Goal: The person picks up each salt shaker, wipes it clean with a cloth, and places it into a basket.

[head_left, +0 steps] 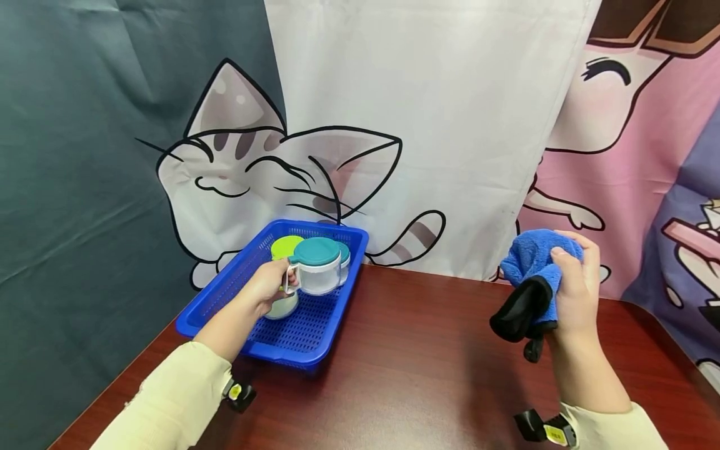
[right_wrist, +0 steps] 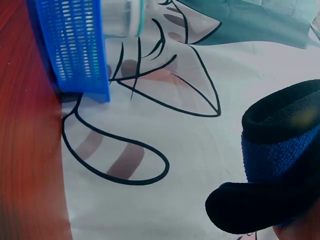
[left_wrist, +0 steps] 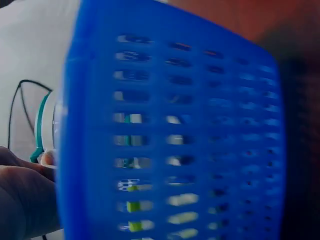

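Note:
My left hand grips the white handle of a clear jar with a teal lid, held over the blue plastic basket. Behind it in the basket stand a jar with a lime-green lid and another teal-lidded jar. A further jar is partly covered by the left hand. On the right, my right hand holds a bunched blue cloth with black edging above the table. In the left wrist view, the basket's side hides most of the jars.
The brown wooden table runs back to a printed cloth backdrop with cartoon figures. A dark green cloth hangs along the left side. The basket stands at the table's back left.

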A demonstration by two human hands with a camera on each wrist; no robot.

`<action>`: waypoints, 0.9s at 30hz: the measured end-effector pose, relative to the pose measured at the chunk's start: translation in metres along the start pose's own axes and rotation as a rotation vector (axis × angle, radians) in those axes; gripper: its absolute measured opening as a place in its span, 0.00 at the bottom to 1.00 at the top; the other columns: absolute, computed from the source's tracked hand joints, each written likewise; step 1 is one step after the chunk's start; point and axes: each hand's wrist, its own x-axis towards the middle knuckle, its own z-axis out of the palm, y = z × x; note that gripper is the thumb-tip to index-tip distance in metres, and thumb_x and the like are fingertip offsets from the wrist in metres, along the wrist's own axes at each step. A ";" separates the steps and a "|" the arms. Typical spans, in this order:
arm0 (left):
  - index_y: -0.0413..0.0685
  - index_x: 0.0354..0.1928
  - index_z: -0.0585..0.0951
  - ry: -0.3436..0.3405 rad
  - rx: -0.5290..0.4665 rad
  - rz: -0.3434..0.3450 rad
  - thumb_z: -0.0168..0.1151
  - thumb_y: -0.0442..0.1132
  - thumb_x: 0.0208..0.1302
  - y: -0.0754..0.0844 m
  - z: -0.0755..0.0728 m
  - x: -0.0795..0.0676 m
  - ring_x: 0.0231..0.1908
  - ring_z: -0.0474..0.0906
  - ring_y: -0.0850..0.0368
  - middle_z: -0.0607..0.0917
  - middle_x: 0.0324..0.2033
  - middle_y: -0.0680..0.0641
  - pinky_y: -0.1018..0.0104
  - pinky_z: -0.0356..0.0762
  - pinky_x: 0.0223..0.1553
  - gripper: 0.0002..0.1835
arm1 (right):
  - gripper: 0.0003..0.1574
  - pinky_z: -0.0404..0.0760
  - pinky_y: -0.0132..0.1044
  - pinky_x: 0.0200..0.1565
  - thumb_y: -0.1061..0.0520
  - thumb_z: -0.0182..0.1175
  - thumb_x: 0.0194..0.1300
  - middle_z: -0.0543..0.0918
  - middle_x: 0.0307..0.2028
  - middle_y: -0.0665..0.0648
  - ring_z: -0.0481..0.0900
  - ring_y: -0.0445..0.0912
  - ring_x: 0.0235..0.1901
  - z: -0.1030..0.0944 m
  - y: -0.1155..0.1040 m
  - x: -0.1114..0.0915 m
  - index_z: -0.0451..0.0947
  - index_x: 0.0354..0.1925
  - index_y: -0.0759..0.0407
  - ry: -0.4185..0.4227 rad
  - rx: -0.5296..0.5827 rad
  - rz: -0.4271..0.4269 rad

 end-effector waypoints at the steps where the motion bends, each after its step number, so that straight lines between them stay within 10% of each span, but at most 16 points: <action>1: 0.42 0.28 0.67 -0.006 0.023 -0.001 0.30 0.39 0.72 -0.003 0.001 0.000 0.29 0.73 0.60 0.72 0.23 0.51 0.65 0.71 0.34 0.17 | 0.15 0.72 0.27 0.27 0.61 0.49 0.64 0.74 0.34 0.58 0.71 0.43 0.25 -0.001 0.000 0.000 0.69 0.50 0.60 0.009 0.000 -0.005; 19: 0.32 0.32 0.69 -0.181 0.136 -0.074 0.32 0.29 0.67 -0.033 0.002 0.010 0.29 0.75 0.60 0.75 0.27 0.46 0.64 0.76 0.41 0.13 | 0.17 0.72 0.27 0.27 0.60 0.49 0.64 0.71 0.37 0.60 0.70 0.43 0.26 -0.010 -0.003 0.002 0.67 0.52 0.61 0.025 -0.008 -0.005; 27: 0.32 0.37 0.71 -0.154 0.217 -0.094 0.36 0.30 0.68 -0.035 0.002 0.013 0.37 0.73 0.53 0.75 0.33 0.44 0.55 0.75 0.45 0.12 | 0.16 0.73 0.27 0.25 0.61 0.49 0.64 0.71 0.36 0.60 0.70 0.43 0.24 -0.013 -0.003 0.002 0.68 0.51 0.60 0.027 0.033 0.012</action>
